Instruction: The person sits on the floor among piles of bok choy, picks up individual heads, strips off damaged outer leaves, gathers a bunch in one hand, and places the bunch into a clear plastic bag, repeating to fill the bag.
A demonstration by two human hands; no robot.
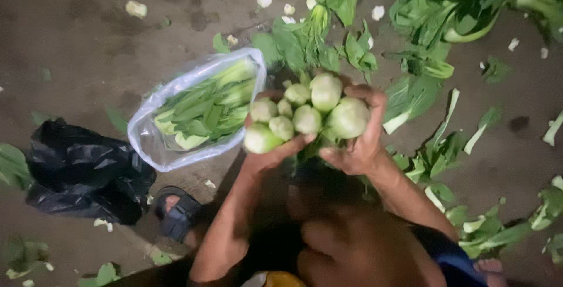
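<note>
Item: bundle of bok choy [305, 117], several heads gathered together, held up over the ground in front of the person. Pale rounded stem bases face the camera; the long axis runs away from the lens, down toward the leaves, which are mostly hidden behind the bases.

Left hand [275, 149]: fingers wrapped under and around the left side of the bundle, gripping it; thumb lies across the lower bases.

Right hand [360, 140]: fingers curled over the top and right side of the bundle, closed on it; both hands press the heads together.

Container: clear plastic bag [146, 134], lying open on the ground just left of the bundle, mouth toward upper right. Contents: packed bok choy [205, 108], laid lengthwise along the bag, white bases toward the lower left, green leaves toward the mouth.

Black plastic bag [82, 172]: crumpled, left of the clear bag; contents cannot be told.

Loose greens [434, 11]: piled at upper right, with scattered leaves and trimmed pale stem pieces on the ground.

Sandalled foot [176, 210]: below the clear bag
</note>
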